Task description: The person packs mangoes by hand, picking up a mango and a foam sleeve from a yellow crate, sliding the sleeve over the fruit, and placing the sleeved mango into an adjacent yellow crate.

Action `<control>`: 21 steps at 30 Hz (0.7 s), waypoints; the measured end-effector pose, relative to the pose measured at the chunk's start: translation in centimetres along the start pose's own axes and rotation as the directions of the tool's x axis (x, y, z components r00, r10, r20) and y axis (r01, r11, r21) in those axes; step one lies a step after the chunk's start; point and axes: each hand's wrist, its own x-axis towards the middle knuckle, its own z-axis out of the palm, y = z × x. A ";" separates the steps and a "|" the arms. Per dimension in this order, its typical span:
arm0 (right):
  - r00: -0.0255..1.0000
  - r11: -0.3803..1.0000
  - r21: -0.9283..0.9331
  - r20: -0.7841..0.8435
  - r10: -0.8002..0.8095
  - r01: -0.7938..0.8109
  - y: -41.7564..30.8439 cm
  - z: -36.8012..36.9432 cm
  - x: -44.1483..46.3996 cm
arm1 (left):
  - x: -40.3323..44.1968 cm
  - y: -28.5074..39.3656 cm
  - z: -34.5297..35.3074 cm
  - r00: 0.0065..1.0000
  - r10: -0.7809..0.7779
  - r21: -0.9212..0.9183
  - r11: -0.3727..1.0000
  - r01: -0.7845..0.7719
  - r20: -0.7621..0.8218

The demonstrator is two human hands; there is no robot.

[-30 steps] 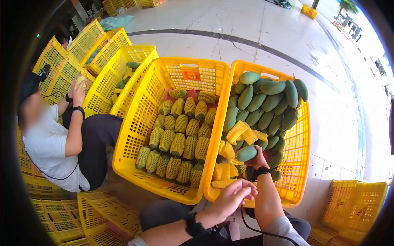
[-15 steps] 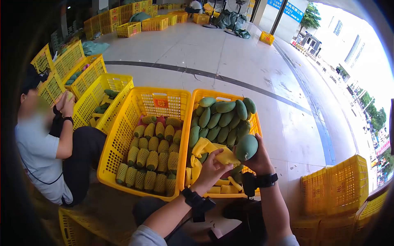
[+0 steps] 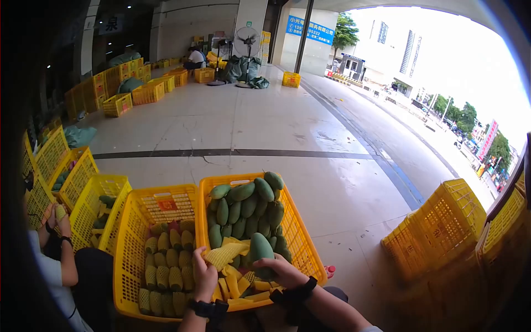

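My left hand (image 3: 204, 275) pinches a yellow foam net sleeve (image 3: 225, 255), which stretches toward the right. In my right hand (image 3: 281, 271) is a green mango (image 3: 261, 248), gripped at its lower end and tilted upright beside the sleeve. Both hands are over the front of a yellow crate (image 3: 303, 232). Bare green mangoes (image 3: 249, 206) are piled toward its back, and loose foam sleeves (image 3: 232, 285) lie at its front. Left of it, another yellow crate (image 3: 126, 252) holds rows of mangoes in foam nets (image 3: 162, 275).
At the left edge, a co-worker's hands (image 3: 62, 224) hold a fruit near a crate (image 3: 99, 188) of mangoes. Stacked yellow crates (image 3: 437, 227) stand on the right. Farther back are more crates (image 3: 148, 93), a standing fan (image 3: 246, 41) and dark green bags (image 3: 243, 69).
The camera view has tilted up, so the crates sit lower and farther left. The mango in my right hand has turned from end-on to upright. My left hand still holds the foam sleeve.
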 end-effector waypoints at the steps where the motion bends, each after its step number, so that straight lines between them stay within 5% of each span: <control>1: 0.996 0.994 -0.072 0.033 -0.083 0.085 0.0 0.5 -0.2 | -0.2 1.7 -0.3 1.000 0.001 0.093 0.996 -0.001 -0.007; 3: 0.996 0.984 0.176 0.089 -0.005 -0.011 0.3 0.8 0.6 | 0.1 1.1 0.1 1.000 -0.002 -0.052 0.999 0.002 -0.007; 6: 0.967 0.998 0.056 0.256 0.010 -0.025 -0.4 1.5 -0.5 | 0.2 3.0 0.0 0.995 0.080 0.173 0.981 -0.091 0.067; 7: 0.981 0.999 0.036 0.193 -0.013 0.006 0.2 1.7 -0.6 | 0.1 3.1 0.1 0.995 0.065 0.172 0.982 -0.077 0.071; 9: 0.968 0.999 -0.036 0.249 -0.030 0.040 1.0 1.5 -0.7 | -0.1 3.4 0.4 0.962 0.262 0.331 0.904 -0.272 0.073; 15: 0.949 0.973 -0.176 0.302 -0.090 0.149 0.9 2.9 -1.6 | -0.7 4.4 1.2 0.917 0.356 0.245 0.886 -0.393 0.183; 17: 0.961 0.964 -0.215 0.260 -0.097 0.156 0.9 2.7 -1.6 | -0.9 3.9 1.0 0.954 0.224 0.124 0.960 -0.251 0.200; 19: 0.996 0.974 -0.218 0.083 -0.039 0.056 0.7 2.4 -1.5 | -1.0 3.6 0.3 0.949 0.169 0.191 0.956 -0.224 0.266; 20: 0.996 0.980 -0.188 0.065 -0.055 0.067 0.5 2.3 -1.5 | -1.1 2.8 0.5 0.969 -0.097 -0.220 0.964 0.148 0.228; 21: 0.996 0.980 -0.187 0.065 -0.054 0.065 0.5 2.2 -1.4 | -1.2 2.3 0.5 0.891 -0.344 -0.581 0.675 0.455 0.298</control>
